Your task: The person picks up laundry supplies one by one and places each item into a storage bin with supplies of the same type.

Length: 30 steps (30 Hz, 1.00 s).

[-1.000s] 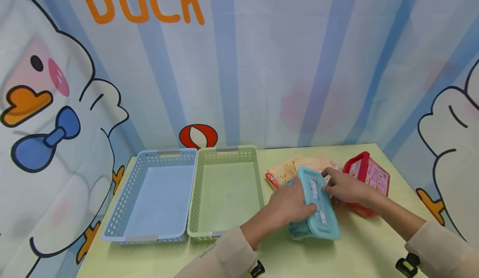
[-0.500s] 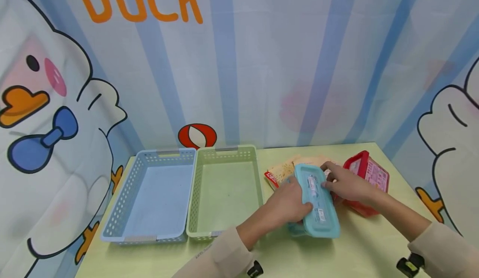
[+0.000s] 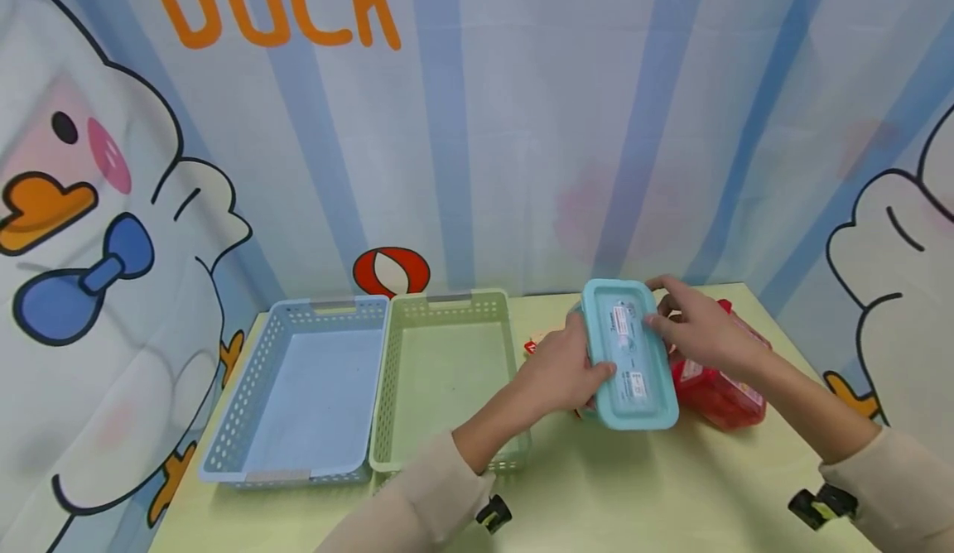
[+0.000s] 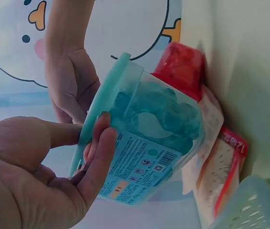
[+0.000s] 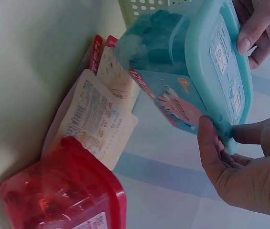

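Both hands hold a clear plastic box with a teal lid and rounded teal pieces inside, raised off the table. My left hand grips the lid's left rim, thumb on top and fingers under the edge. At the far right part of the rim, my right hand pinches the lid between thumb and fingers. The right wrist view shows a printed label on the box side. Below it lie beige food packets, and a red-lidded box stands close to the right hand.
A light green basket stands left of the hands, with a blue basket right beside it. Both are perforated and show nothing inside. A cartoon-printed curtain hangs behind the pale table.
Both hands have lifted the teal-lidded box upward and away from me, and its lid now faces me more squarely. In the head view it now covers most of the beige packets.
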Tool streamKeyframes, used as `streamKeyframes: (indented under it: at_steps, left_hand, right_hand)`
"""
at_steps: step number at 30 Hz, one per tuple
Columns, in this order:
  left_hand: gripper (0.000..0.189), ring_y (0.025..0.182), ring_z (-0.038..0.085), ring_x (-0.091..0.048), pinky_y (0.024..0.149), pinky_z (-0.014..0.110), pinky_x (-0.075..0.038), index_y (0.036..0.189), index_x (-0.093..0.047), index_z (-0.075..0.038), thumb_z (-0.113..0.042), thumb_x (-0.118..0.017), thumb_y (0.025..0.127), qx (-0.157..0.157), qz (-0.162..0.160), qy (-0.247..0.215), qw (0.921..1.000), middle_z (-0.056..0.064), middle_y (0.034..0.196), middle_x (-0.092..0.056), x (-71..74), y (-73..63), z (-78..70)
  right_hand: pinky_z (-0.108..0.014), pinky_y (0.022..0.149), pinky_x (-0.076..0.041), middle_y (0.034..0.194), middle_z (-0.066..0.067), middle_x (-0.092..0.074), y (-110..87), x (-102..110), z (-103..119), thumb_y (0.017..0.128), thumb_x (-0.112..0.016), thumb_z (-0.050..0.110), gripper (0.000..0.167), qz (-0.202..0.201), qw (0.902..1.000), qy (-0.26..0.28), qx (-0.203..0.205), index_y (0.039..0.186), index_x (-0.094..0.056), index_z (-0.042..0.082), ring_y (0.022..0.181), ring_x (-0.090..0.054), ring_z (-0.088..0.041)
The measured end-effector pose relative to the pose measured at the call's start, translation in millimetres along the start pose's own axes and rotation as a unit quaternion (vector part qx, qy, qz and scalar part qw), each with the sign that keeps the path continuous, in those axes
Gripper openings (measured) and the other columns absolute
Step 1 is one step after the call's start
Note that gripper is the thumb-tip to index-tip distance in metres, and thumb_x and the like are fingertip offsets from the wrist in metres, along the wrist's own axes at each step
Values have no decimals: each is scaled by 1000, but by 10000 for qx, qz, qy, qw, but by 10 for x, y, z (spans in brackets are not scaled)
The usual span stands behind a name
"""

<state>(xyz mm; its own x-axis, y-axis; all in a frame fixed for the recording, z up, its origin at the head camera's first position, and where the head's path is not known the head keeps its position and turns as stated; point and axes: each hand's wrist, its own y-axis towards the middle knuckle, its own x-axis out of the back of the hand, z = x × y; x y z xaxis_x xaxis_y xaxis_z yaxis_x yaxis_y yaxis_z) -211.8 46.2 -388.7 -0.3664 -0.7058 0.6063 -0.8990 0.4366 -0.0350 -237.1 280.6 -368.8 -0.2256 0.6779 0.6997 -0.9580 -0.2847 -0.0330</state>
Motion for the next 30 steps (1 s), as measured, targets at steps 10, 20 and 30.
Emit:
streamKeyframes:
  at_steps: [10,20,30]
  left_hand:
    - [61,65,13,-68,55,28,-58,151,-38,0,-22,-70,104,39,47,61,10000,9,101,-68,333,7,-77]
    - [61,65,17,-68,55,30,-56,150,-30,8,-22,-62,108,-95,-249,128,9996,10,92,-63,551,-72,-134]
    - [38,63,18,-65,55,30,-56,132,-43,2,-19,-62,107,-241,-594,-120,9979,10,89,-64,743,-136,-87]
  right_hand:
    - [-41,66,-65,105,-20,-53,103,13,233,110,-58,16,55,-468,9973,551,122,158,-34,1,84,-68,-29]
    - [-36,65,-63,106,-20,-55,186,15,454,111,-57,19,54,-764,9938,775,235,158,-37,4,97,-68,-34]
    - [-42,71,-65,108,-21,-55,240,7,646,111,-57,20,52,-792,9911,1043,232,157,-39,5,89,-68,-33]
